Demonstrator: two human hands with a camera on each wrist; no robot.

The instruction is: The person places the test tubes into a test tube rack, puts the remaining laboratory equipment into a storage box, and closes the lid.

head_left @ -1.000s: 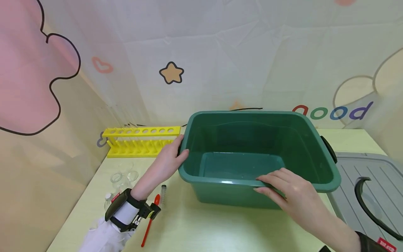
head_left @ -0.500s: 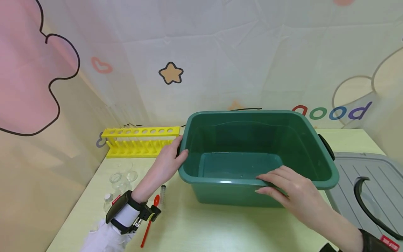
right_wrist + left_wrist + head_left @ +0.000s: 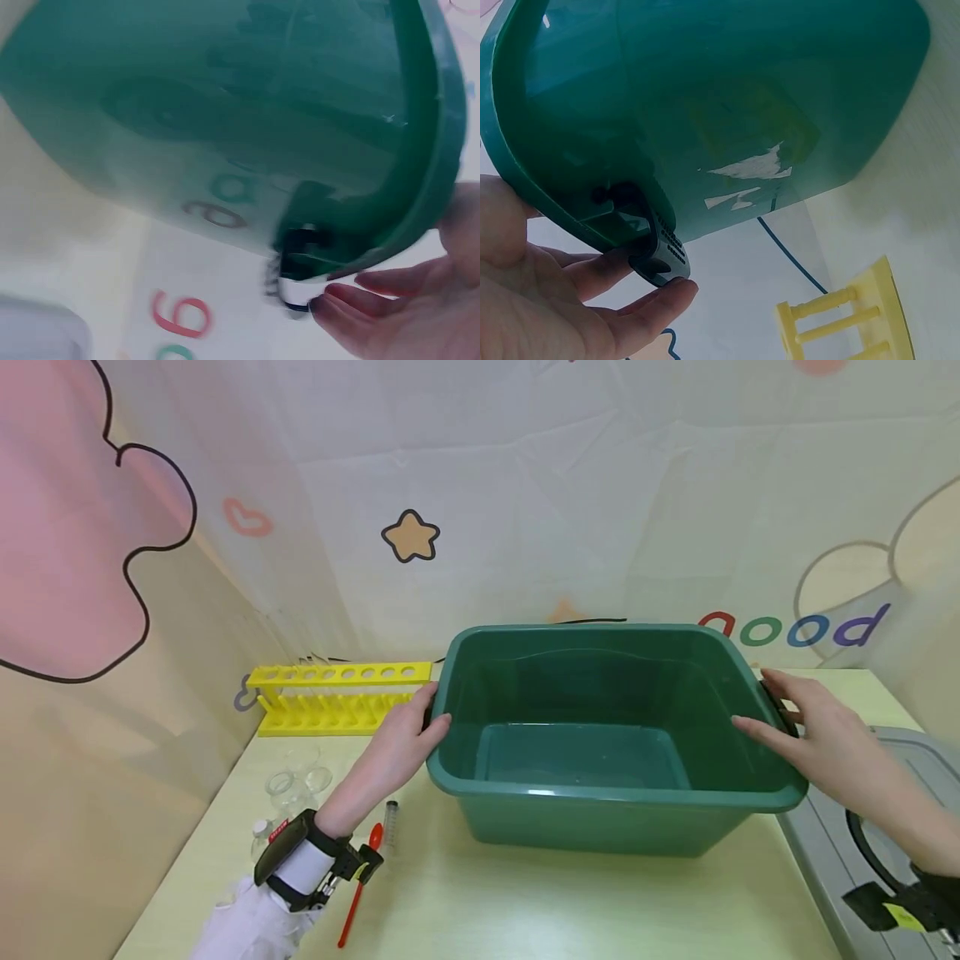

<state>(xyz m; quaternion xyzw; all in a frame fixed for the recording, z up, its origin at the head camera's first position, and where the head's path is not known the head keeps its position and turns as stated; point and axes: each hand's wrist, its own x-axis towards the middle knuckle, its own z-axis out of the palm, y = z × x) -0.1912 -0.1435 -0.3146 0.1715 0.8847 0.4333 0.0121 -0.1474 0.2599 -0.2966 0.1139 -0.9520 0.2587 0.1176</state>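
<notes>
A deep green plastic storage bin [image 3: 570, 818] stands lidless on the table, showing its bare floor. At its left end, my left hand [image 3: 401, 735] grips the rim and side handle [image 3: 660, 244], thumb over the rim and fingers at the handle from outside. My right hand [image 3: 825, 731] is at the opposite end, its thumb over the rim. Its fingers, fairly straight, reach the right black handle [image 3: 289, 277], with fingertips right at the handle's lower edge in the right wrist view.
Left of the bin stands a yellow test tube rack [image 3: 322, 725]. Nearer are clear glass vessels [image 3: 288, 789], a red slender tool [image 3: 352, 902] and a clear tube [image 3: 390, 822]. A grey lid [image 3: 817, 860] with a black handle lies at right. A printed curtain [image 3: 525, 527] hangs behind.
My right hand has left the bin's front rim and moved right and back to its right end. My left hand and the bin have stayed in place.
</notes>
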